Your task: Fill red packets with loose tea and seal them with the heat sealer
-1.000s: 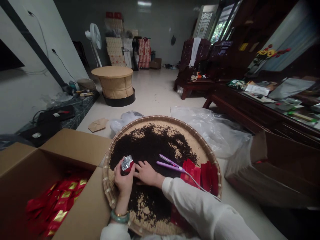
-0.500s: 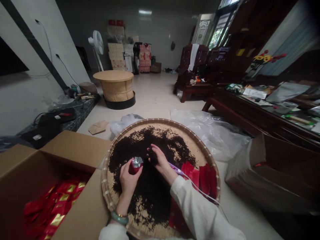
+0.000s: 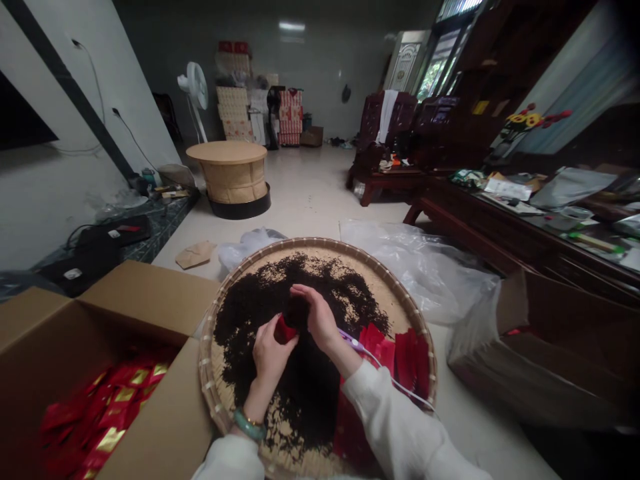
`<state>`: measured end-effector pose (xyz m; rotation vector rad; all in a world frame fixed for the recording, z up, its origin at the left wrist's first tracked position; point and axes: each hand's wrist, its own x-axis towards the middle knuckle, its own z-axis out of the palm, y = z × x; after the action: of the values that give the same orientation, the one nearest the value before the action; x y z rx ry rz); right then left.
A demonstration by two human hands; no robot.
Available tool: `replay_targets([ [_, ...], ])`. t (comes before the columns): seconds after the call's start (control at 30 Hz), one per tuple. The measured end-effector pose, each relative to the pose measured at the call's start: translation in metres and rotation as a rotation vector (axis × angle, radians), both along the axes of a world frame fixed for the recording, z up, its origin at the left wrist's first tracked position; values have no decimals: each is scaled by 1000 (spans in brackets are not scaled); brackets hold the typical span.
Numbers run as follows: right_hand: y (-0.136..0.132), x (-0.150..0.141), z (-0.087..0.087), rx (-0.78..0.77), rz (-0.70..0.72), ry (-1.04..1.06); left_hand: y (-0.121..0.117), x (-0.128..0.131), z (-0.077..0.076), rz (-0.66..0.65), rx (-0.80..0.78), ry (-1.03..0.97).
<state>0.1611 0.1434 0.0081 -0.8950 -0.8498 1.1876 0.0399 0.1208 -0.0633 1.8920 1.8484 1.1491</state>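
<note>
My left hand (image 3: 273,355) is closed around a small red foil pouch (image 3: 285,329), held upright over a round bamboo tray (image 3: 417,313). My right hand (image 3: 323,321) is cupped at the pouch's mouth, with a clump of dark tea leaves (image 3: 296,312) in its curved fingers. The pouch's opening is mostly covered by these leaves. Loose tea leaves (image 3: 310,393) are spread over much of the tray. Flat red pouches (image 3: 413,360) lie on its right side. A purple-handled tool (image 3: 351,340) with a white cord is partly hidden behind my right wrist.
At left stands an open carton (image 3: 165,413) holding many red and gold packets (image 3: 117,400). Clear plastic sheeting (image 3: 415,267) lies beyond the tray. Another open box (image 3: 495,353) is at right, near a dark wooden table (image 3: 465,220). A round-topped stand (image 3: 227,152) is farther back.
My right hand has moved left with the tea leaves to the pouch's mouth. My left hand has brought the pouch slightly right, and its silver inside is now hidden.
</note>
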Motion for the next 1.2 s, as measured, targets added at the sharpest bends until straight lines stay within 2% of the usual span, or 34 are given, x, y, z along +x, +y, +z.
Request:
replay_targets([
  [0.2,-8,3,2,40,172,-120,2,-5,-5,25,-21,-72],
  [0.3,-10,10,3,20,174,-168,4,-5,-9,30,16,-93],
  [0.37,-13,15,4,36,156,-273,4,-6,-12,31,64,-107],
  [0.43,-17,18,5,127,153,-526,5,-6,-15,29,123,-125],
  [0.57,-31,15,11,350,205,-1167,5,-8,-19,-24,165,-135],
  [0.67,-37,13,16,336,239,-1439,4,-9,-17,-69,121,-115],
  [0.77,-38,14,16,280,263,-1467,3,-8,-14,-86,77,-104],
  [0.93,-37,15,3,270,234,-1282,2,-7,-11,-49,14,-118],
  [1.2,-35,9,-7,366,292,-1382,2,-7,-16,-110,79,-71],
])
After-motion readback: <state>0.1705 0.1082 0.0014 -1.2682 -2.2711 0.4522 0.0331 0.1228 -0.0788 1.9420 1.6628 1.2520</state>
